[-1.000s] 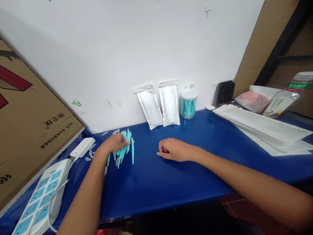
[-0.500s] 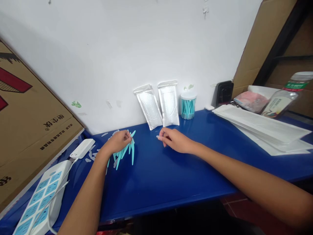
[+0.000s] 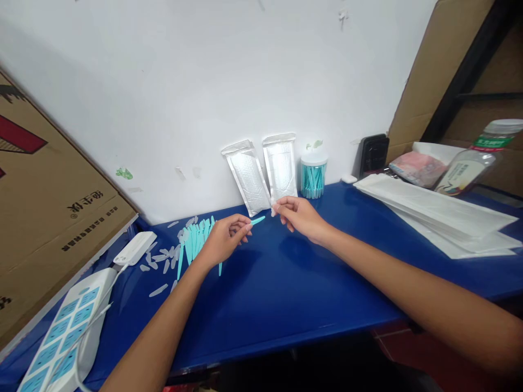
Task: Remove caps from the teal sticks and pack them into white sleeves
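My left hand (image 3: 229, 238) pinches a slim teal eyebrow razor (image 3: 258, 220) between thumb and fingertips, its free end pointing right. Facing it, my right hand (image 3: 301, 219) is closed on a small translucent blade cap (image 3: 273, 212). A short gap separates the two pieces. Partly behind my left hand lies a heap of teal razors (image 3: 192, 245) on the blue table (image 3: 286, 305). Loose translucent caps (image 3: 158, 290) are scattered to the left of the heap. Beyond my right hand, a lidded clear jar (image 3: 313, 177) holds many teal razors upright.
Two silver bubble pouches (image 3: 248, 177) lean against the wall. White envelopes (image 3: 437, 209), a plastic bottle (image 3: 468, 166) and a black object (image 3: 373, 155) stand or lie at right. At left are a power strip (image 3: 69, 332), a white device (image 3: 134, 249) and a cardboard box (image 3: 53, 190).
My left hand has moved right, away from the heap, bringing one razor with it. My right hand has risen slightly, still pinching the cap, and the hands are closer together.
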`<state>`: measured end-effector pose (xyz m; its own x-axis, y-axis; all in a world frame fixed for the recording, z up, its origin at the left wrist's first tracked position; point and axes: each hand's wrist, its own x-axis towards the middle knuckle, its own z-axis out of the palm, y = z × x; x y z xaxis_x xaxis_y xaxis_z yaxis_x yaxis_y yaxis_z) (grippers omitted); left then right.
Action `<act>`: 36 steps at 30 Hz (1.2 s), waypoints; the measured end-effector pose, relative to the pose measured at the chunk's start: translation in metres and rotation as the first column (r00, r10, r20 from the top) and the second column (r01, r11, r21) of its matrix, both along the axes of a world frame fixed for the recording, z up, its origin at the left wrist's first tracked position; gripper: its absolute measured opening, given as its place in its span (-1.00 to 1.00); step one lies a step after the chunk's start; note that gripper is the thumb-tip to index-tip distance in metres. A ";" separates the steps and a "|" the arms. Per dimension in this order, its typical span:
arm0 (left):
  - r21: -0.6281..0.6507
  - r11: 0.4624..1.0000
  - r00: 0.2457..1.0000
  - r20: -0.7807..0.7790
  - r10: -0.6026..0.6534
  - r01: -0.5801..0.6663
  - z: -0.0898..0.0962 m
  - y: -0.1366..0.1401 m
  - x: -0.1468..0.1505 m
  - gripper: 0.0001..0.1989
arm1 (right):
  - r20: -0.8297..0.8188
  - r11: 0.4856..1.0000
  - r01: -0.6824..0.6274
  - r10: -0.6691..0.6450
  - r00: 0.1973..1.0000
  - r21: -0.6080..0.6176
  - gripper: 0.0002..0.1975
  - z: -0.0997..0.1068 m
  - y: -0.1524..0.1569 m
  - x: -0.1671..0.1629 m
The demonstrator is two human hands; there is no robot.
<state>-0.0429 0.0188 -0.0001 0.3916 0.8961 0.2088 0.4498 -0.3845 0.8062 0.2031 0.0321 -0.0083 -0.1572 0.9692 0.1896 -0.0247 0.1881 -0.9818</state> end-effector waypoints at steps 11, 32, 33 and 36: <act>-0.030 0.998 0.992 0.107 0.060 -0.057 -0.005 -0.002 0.007 -0.62 | -0.091 0.995 0.001 0.008 0.996 0.098 -0.64 -0.004 0.001 0.002; -0.035 0.996 0.991 0.100 0.084 -0.081 0.001 -0.010 0.012 -0.55 | 0.064 0.990 -0.101 0.095 0.993 0.099 -0.62 -0.002 -0.012 -0.003; -0.031 0.996 0.991 0.099 0.087 -0.084 0.001 -0.011 0.012 -0.55 | 0.073 0.990 -0.104 0.098 0.993 0.095 -0.62 -0.002 -0.012 -0.003; -0.022 0.995 0.991 0.095 0.096 -0.094 0.001 -0.012 0.012 -0.56 | 0.080 0.989 -0.115 0.108 0.991 0.092 -0.64 -0.003 -0.012 -0.002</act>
